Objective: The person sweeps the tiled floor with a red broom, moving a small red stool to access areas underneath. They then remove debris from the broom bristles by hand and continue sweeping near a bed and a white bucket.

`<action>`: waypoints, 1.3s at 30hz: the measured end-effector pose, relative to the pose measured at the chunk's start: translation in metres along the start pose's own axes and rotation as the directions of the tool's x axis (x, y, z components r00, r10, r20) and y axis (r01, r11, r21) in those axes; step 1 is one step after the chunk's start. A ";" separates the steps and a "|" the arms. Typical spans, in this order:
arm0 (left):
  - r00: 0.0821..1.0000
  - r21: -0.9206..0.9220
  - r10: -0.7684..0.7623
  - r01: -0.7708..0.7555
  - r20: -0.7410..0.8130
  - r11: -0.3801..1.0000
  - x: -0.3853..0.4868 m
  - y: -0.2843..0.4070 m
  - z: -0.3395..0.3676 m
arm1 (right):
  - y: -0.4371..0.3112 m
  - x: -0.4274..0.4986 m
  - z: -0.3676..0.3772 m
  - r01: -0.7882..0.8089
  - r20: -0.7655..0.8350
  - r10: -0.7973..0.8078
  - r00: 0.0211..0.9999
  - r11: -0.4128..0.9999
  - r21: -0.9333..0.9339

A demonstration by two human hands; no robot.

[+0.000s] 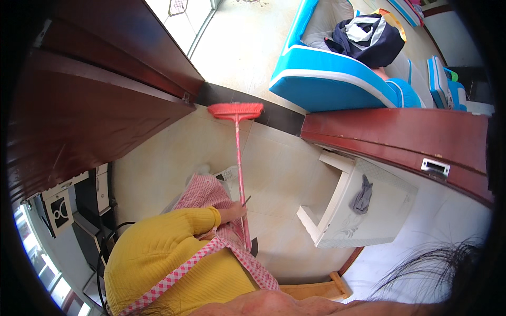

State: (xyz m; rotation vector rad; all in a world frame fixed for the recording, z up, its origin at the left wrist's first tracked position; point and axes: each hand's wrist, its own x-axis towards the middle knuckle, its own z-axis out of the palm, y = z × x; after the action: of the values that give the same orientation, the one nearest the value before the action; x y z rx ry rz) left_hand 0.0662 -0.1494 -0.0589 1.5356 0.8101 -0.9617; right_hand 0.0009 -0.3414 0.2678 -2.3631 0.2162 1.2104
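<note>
My left hand (236, 212), at the end of a yellow knit sleeve, is closed around the pink handle (238, 158) of a broom. The broom's red bristled head (236, 110) lies at the far end of the handle, on the tiled floor by a dark threshold strip (276, 118). A thin dark rod (246, 200) sticks out beside my left hand; whether I hold it is unclear. Close to the handle's near end shows a dark flat piece (254, 247), mostly hidden. A pink checked apron (203, 189) hangs before me. My right hand is out of view.
A white low table (379, 197) with a grey cloth (361, 195) stands at right. Dark red doors (99, 98) (395, 126) flank the doorway. Beyond is a blue-and-white sofa (328, 79) bearing a dark bundle (367, 39). A wooden stool (316, 290) is near the bottom; black-and-white cabinets (102, 185) stand left.
</note>
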 end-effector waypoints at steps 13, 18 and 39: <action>0.985 -0.171 0.133 -0.151 -0.111 0.974 0.125 0.175 -0.209 | -0.133 0.191 -0.013 0.136 -0.070 -0.137 0.988 0.991 -0.006; 0.992 0.189 -0.079 0.060 0.095 0.980 0.037 0.099 -0.119 | -0.122 0.109 -0.036 -0.053 0.019 0.053 0.998 0.998 0.027; 1.000 -0.156 -0.023 0.025 0.013 0.987 0.096 0.253 -0.336 | -0.329 0.199 -0.095 -0.114 0.036 0.115 0.993 0.993 -0.035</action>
State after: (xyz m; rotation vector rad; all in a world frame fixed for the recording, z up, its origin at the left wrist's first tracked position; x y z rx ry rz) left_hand 0.3836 0.1391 -0.0114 1.3875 0.8776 -0.9018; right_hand 0.3019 -0.0844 0.2675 -2.3821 0.3261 1.3200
